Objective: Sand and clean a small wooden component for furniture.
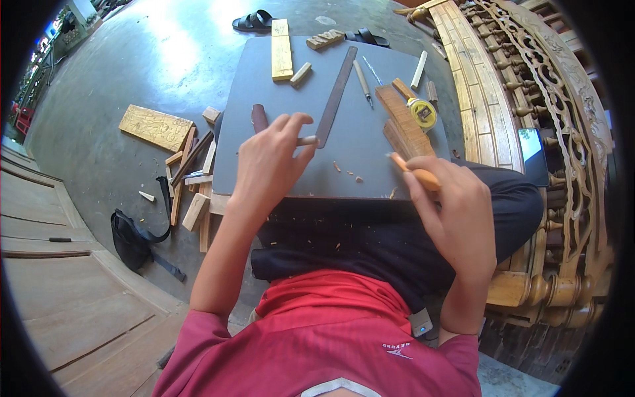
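My left hand [271, 155] is over the middle of a grey board [264, 178], fingers curled. A short pale rod with a greyish end [308, 140] pokes out between its thumb and forefinger; the rest is hidden by the hand. Just beyond the hand, a dark brown rounded piece [258, 118] shows. My right hand [456, 202] grips an orange-handled tool [426, 179] with a short pale tip, held at the board's near right edge. A long dark metal ruler [338, 92] lies slantwise between the hands. Beside the right hand are brown wood blocks [407, 122] and a yellow tape measure [422, 114].
A pen-like tool [364, 85], a pale wood plank [281, 53] and wood shavings [347, 172] lie on the board. Wood offcuts [195, 212] and a black bag [132, 238] are on the floor at left. A carved wooden bench [479, 99] with a phone [533, 155] stands at right.
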Demonstrator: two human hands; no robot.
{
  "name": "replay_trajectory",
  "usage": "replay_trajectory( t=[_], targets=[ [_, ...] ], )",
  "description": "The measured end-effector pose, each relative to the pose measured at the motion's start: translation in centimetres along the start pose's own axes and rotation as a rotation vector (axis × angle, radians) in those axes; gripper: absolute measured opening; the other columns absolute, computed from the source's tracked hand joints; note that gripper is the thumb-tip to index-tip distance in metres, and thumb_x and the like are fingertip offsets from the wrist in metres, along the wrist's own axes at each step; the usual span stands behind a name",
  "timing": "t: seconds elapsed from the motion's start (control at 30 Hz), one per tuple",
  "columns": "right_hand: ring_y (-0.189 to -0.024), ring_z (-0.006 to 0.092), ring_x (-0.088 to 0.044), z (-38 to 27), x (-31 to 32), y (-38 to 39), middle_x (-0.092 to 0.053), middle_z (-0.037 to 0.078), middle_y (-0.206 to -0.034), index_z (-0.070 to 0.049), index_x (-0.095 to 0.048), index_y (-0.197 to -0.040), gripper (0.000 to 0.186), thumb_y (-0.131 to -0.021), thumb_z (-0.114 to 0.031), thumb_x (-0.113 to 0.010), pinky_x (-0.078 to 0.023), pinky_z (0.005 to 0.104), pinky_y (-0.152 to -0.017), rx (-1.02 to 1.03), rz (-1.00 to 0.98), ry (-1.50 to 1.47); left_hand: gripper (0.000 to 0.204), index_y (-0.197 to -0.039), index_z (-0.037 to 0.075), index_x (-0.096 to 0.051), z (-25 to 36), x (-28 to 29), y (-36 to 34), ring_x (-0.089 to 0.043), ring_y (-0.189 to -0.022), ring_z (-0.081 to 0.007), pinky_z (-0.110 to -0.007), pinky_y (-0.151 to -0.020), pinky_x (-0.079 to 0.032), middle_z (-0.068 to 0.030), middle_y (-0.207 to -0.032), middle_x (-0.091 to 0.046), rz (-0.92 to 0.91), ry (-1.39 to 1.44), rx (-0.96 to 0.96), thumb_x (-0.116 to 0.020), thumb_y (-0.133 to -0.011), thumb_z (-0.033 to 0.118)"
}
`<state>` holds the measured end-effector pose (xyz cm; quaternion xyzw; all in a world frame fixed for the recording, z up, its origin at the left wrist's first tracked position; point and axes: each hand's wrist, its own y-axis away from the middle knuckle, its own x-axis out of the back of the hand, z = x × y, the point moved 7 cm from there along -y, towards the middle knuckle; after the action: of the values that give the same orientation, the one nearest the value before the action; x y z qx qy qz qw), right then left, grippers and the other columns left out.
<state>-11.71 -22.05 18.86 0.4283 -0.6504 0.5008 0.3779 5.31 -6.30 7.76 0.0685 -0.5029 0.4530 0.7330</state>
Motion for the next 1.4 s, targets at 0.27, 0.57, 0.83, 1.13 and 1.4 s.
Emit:
replay_trajectory(
  t=[0.27,0.57,0.83,1.13,1.4],
  targets=[
    [-0.061,0.0315,-0.064,3.0,0.6,-0.1,-0.064,0.014,-0.071,-0.008,-0.071,-0.099,0.013,-0.101,-0.021,-0.071,-0.048,0.0421,-0.06,-0.211,0.03,-0.075,0.052,-0.093,0.004,-0.074,-4.3,3.3,1.2,-0.077,-0.086,-0.0346,-0.046,-0.074,-0.056,-0.0179,-0.084,-0.077,-0.021,-0.266,0.385,-0.075,-0.095,0.056],
    [-0.066,0.0359,-0.069,2.6,-0.8,-1.0,-0.065,0.017,-0.068,0.0,-0.068,-0.091,0.027,-0.103,-0.024,-0.069,-0.05,0.0469,-0.062,-0.276,-0.014,-0.057,0.064,-0.094,0.002,-0.075,-6.1,1.5,0.4,-0.076,-0.088,-0.0418,-0.051,-0.08,-0.058,-0.0222,-0.083,-0.076,-0.144,-0.223,0.405,-0.069,-0.094,0.066],
    [-0.071,0.0413,-0.071,-1.7,-4.9,-4.4,-0.068,0.02,-0.073,0.0,-0.064,-0.092,0.023,-0.103,-0.02,-0.067,-0.053,0.0511,-0.067,-0.063,-0.054,-0.229,0.054,-0.097,-0.001,-0.074,-6.4,5.3,1.5,-0.075,-0.084,-0.043,-0.05,-0.078,-0.056,-0.0235,-0.083,-0.075,-0.016,-0.127,0.441,-0.068,-0.098,0.052],
    [-0.059,0.0111,-0.063,-7.8,-6.1,-8.2,-0.068,0.004,-0.069,-0.002,-0.074,-0.093,0.02,-0.104,-0.017,-0.068,-0.046,0.031,-0.056,0.242,-0.049,-0.669,0.045,-0.085,0.002,-0.067,-5.9,13.9,4.1,-0.066,-0.06,-0.0286,-0.042,-0.062,-0.05,-0.0128,-0.068,-0.068,0.353,0.03,0.503,-0.074,-0.099,0.044],
    [-0.067,0.0356,-0.07,-8.1,-6.8,-6.8,-0.066,0.015,-0.071,-0.005,-0.062,-0.09,0.019,-0.102,-0.02,-0.066,-0.053,0.0472,-0.064,0.161,0.082,-0.374,0.043,-0.085,-0.001,-0.064,-7.2,13.5,6.0,-0.05,-0.058,-0.0235,-0.041,-0.057,-0.04,-0.0122,-0.063,-0.051,0.44,0.071,0.393,-0.076,-0.1,0.037]
  ],
)
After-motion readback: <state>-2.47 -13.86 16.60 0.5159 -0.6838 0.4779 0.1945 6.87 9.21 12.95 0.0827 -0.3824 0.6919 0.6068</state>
